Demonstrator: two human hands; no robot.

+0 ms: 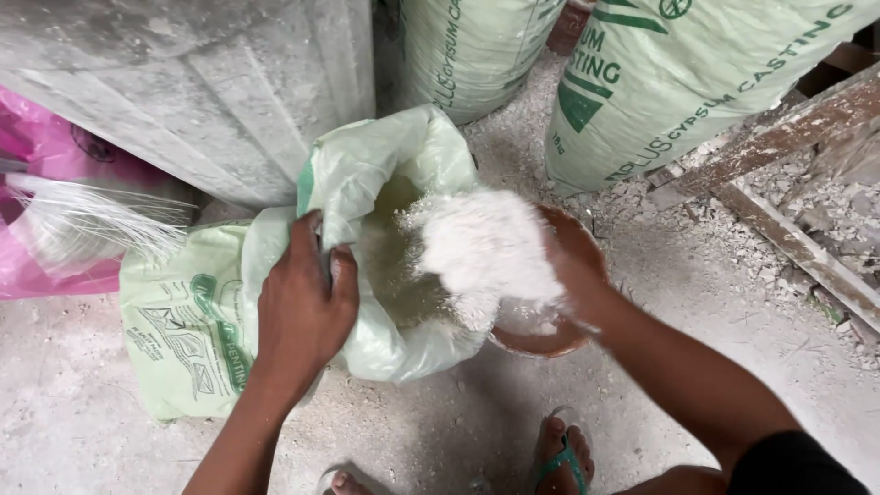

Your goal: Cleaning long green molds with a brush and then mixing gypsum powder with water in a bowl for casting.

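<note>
Head view, looking down: much is hidden or cut off; the right hand [573, 261] is partly covered by a heap of white powder [486, 247], so its fingers are hard to make out and the grip can't be told exactly; it seems cupped under or against the powder, by the rim of a brown bowl [541, 344]; most of the bowl is hidden beneath powder and wrist, only its lower edge shows. The left hand [307, 302] is clear; fingers closed tight on the folded lip of the open pale green sack [367, 183], pinching the plastic so the mouth stays wide. Inside the sack more powder shows, dim and yellowish in shadow; depth not readable. The sack lies on its side on a dusty concrete floor [92, 403]; its lower part, w/ green print, spreads to the left. The powder heap sits between sack mouth and bowl, edges blurred.

Around: two full green-printed sacks [660, 82] stand at top, cut off by the frame; a grey dusty slab [202, 82] leans at upper left, touching the open sack's back; a pink plastic bag [55, 220] w/ a bundle of pale fibres [101, 220] sits at far left, part cut off. Rough wooden boards [788, 174] and rubble fill the right edge. At bottom, a foot in a green sandal [561, 454] stands near the bowl; the other foot is barely in frame.
</note>
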